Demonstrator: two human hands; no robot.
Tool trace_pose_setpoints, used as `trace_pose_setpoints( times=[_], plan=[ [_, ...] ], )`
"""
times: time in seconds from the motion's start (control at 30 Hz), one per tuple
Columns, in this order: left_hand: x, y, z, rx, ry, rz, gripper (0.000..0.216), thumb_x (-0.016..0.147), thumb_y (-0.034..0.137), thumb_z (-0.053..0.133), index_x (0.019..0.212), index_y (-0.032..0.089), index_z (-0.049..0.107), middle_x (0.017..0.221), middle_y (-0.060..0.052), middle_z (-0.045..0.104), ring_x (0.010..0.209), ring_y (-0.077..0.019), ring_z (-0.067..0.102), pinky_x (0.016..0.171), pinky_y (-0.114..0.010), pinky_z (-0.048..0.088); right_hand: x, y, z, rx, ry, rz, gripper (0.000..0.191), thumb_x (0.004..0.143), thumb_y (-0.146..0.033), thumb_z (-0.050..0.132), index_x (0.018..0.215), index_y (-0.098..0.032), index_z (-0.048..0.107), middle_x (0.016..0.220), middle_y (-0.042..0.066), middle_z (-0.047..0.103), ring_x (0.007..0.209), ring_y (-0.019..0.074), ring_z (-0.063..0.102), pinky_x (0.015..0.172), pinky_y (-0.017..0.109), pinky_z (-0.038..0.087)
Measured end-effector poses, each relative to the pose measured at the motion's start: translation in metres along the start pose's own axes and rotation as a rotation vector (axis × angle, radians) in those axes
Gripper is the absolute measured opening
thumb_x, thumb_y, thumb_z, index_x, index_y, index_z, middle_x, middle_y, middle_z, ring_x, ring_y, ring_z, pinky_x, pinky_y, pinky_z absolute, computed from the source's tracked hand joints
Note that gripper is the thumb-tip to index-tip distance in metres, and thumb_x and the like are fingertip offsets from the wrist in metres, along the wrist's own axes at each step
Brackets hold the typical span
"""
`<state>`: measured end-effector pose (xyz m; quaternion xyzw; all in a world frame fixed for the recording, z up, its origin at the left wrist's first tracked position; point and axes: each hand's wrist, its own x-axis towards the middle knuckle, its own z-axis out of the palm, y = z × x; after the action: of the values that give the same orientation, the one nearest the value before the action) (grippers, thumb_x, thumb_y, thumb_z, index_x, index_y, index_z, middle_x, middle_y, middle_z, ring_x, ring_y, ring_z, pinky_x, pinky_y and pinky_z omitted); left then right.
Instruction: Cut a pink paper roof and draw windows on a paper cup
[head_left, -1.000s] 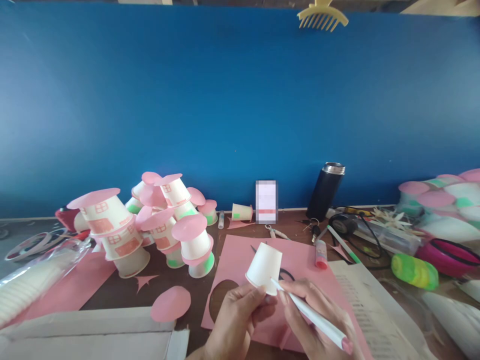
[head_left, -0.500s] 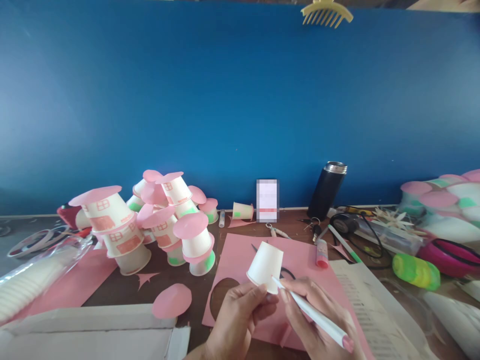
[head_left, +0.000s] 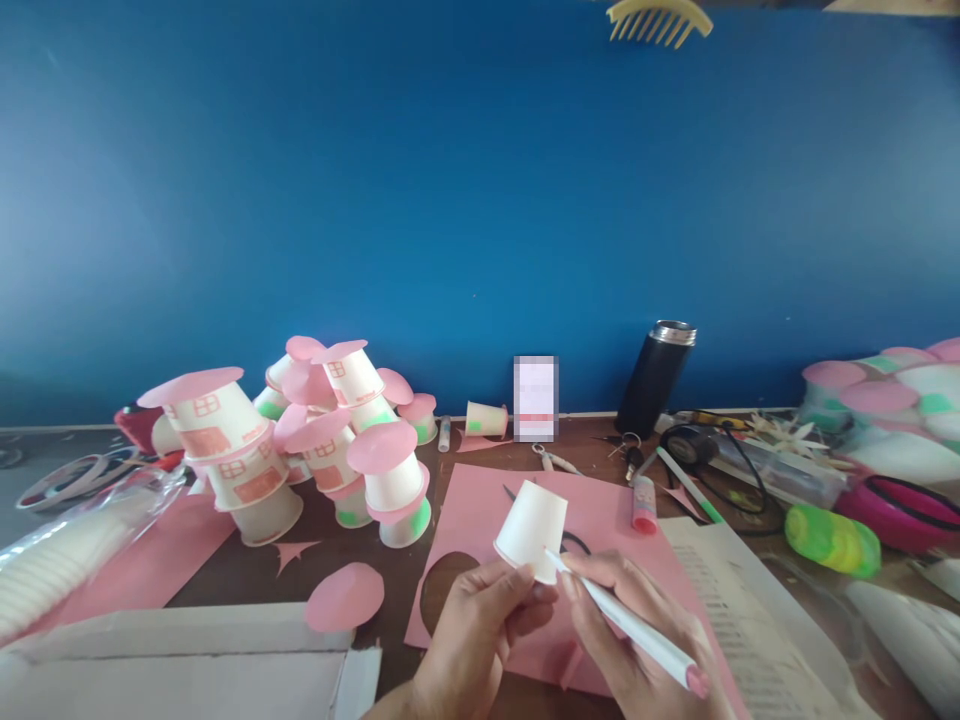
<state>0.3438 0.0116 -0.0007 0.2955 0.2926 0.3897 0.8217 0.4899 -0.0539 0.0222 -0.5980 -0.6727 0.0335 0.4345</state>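
My left hand (head_left: 472, 640) pinches the rim of an upside-down white paper cup (head_left: 531, 527), held tilted above a pink paper sheet (head_left: 600, 525) with a round hole cut in it. My right hand (head_left: 637, 640) grips a white pen with a pink end (head_left: 637, 635); its tip touches the cup's rim. A cut pink paper circle (head_left: 343, 597) lies on the table to the left of my hands.
A heap of paper cups with pink round tops (head_left: 315, 440) stands at the left. A sleeve of stacked cups (head_left: 52, 565) and a cardboard sheet (head_left: 172, 670) lie near left. A black flask (head_left: 654, 380), glue stick (head_left: 643, 503), green roll (head_left: 829, 540) and printed paper (head_left: 742, 620) sit right.
The view has shifted slightly. Both hands keep the same hold on the cup and pen, with the pen tip staying at the cup's rim.
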Motion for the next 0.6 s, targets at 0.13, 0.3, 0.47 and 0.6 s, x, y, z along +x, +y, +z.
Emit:
trace_pose_setpoints(
  times=[0.13, 0.3, 0.47, 0.6],
  plan=[
    [-0.0001, 0.0007, 0.0008, -0.005, -0.001, -0.004, 0.022, 0.073, 0.028, 0.075, 0.079, 0.007, 0.075, 0.074, -0.012, 0.072, 0.073, -0.0163, 0.066, 0.075, -0.026, 0.052, -0.0002, 0.0004, 0.0005, 0.004, -0.010, 0.006, 0.014, 0.091, -0.027, 0.053, 0.103, -0.024, 0.059, 0.089, 0.001, 0.070, 0.080, 0.0161, 0.070, 0.074, 0.024, 0.055],
    [-0.0003, 0.0004, 0.0004, -0.001, -0.025, 0.002, 0.022, 0.075, 0.028, 0.073, 0.081, 0.007, 0.075, 0.077, -0.012, 0.073, 0.074, -0.0166, 0.066, 0.077, -0.027, 0.052, -0.0021, 0.0002, 0.0009, 0.003, -0.011, 0.017, 0.014, 0.092, -0.027, 0.052, 0.103, -0.024, 0.059, 0.091, 0.002, 0.070, 0.081, 0.0159, 0.070, 0.075, 0.024, 0.055],
    [-0.0001, 0.0000, -0.0002, -0.001, -0.026, 0.001, 0.021, 0.076, 0.027, 0.072, 0.083, 0.008, 0.075, 0.077, -0.011, 0.073, 0.075, -0.0164, 0.065, 0.078, -0.027, 0.052, -0.0005, 0.0002, 0.0013, 0.019, -0.030, 0.022, 0.014, 0.092, -0.026, 0.053, 0.104, -0.024, 0.058, 0.092, 0.003, 0.069, 0.084, 0.0165, 0.069, 0.076, 0.025, 0.054],
    [0.0005, 0.0009, -0.0001, -0.001, -0.027, -0.004, 0.021, 0.076, 0.027, 0.072, 0.083, 0.008, 0.075, 0.078, -0.012, 0.073, 0.075, -0.0162, 0.065, 0.077, -0.026, 0.051, 0.0000, 0.0003, 0.0011, 0.023, -0.030, 0.024, 0.014, 0.092, -0.026, 0.052, 0.104, -0.023, 0.058, 0.093, 0.003, 0.069, 0.084, 0.0164, 0.069, 0.077, 0.024, 0.054]
  ],
)
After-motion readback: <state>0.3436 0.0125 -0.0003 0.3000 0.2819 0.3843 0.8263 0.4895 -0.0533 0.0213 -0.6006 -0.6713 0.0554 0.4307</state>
